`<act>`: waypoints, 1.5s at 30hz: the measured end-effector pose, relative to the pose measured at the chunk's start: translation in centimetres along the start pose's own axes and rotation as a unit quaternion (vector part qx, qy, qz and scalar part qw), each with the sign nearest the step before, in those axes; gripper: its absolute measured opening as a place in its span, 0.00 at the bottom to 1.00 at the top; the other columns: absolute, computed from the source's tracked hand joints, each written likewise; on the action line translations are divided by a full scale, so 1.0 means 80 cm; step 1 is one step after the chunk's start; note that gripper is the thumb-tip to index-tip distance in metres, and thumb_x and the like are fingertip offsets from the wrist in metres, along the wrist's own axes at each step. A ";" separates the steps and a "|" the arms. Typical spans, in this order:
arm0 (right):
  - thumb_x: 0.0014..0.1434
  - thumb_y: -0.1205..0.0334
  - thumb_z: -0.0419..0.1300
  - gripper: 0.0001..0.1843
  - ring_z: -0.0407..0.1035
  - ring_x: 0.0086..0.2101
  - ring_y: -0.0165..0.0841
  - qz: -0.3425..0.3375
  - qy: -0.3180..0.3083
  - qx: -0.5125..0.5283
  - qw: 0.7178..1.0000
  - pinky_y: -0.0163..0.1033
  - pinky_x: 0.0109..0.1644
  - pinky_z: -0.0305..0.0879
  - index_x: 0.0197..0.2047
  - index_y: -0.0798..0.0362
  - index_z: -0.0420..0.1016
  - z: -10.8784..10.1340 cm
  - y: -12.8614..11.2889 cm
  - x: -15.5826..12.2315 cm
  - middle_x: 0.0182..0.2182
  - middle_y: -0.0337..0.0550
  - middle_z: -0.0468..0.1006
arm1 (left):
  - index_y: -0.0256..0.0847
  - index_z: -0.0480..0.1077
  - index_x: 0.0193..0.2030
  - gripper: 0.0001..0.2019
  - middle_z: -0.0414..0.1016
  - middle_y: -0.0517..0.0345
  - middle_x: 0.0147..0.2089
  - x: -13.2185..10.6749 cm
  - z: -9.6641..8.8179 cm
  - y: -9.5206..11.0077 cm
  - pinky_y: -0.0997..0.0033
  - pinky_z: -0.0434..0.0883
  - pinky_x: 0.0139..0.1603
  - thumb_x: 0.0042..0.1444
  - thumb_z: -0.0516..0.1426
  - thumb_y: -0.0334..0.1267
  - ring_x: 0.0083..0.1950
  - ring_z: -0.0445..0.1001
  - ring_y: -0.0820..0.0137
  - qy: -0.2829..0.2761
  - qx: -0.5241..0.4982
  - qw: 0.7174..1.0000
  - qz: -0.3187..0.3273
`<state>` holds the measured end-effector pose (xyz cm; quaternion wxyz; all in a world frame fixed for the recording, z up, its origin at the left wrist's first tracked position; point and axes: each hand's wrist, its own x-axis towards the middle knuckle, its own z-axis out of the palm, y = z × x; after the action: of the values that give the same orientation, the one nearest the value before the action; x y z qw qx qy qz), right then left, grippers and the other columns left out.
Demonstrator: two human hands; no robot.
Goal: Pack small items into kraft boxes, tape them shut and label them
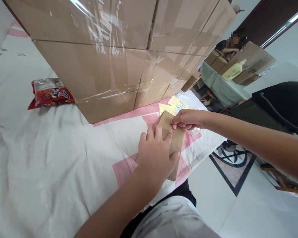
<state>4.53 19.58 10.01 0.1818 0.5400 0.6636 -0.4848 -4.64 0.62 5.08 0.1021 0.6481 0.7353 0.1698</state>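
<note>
A small brown cardboard box [177, 140] lies on the cloth-covered table in front of me. My left hand [155, 148] grips it from the near left, with the fingers over its top and the thumb along its near part. On the box's upper face my right hand [183, 119] is closed in a pinch, close to the left fingertips. Whatever sits between the right thumb and forefinger is too small to make out. Yellow paper sheets [177, 103] with blue drawings lie just behind the box, partly covered by it.
A big stack of cardboard boxes [111, 69] wrapped in clear film stands behind. To its left lies a red snack packet [51, 94]. Another person [229, 44] sits at a far table with boxes and a yellow bottle [233, 70]. The table edge drops to the tiled floor at right.
</note>
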 end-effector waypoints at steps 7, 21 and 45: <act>0.58 0.63 0.64 0.10 0.45 0.17 0.22 0.051 0.022 -0.137 0.989 0.33 0.20 0.39 0.27 0.55 0.72 0.004 -0.020 -0.003 0.17 0.30 0.53 | 0.52 0.70 0.65 0.28 0.67 0.44 0.63 0.002 -0.001 -0.007 0.54 0.66 0.51 0.60 0.58 0.58 0.56 0.68 0.52 0.008 -0.007 1.000 0.010; 0.63 0.56 0.61 0.15 0.49 0.20 0.26 0.082 0.053 -0.244 0.965 0.36 0.25 0.47 0.27 0.54 0.74 0.004 -0.026 0.001 0.18 0.34 0.55 | 0.54 0.71 0.63 0.27 0.71 0.43 0.58 0.003 0.004 -0.016 0.52 0.65 0.51 0.58 0.59 0.58 0.57 0.69 0.49 0.028 -0.035 0.999 0.016; 0.65 0.63 0.56 0.23 0.75 0.50 0.43 -0.151 0.196 -0.482 0.841 0.45 0.52 0.70 0.62 0.50 0.75 -0.038 0.059 -0.052 0.52 0.50 0.80 | 0.60 0.68 0.66 0.30 0.72 0.43 0.57 -0.002 0.003 -0.012 0.51 0.65 0.51 0.58 0.58 0.61 0.54 0.69 0.49 0.003 -0.003 1.000 -0.011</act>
<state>11.07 19.60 12.47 0.2099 0.3614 0.9084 -0.0097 -5.42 0.39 4.46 0.1038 0.6389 0.7423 0.1733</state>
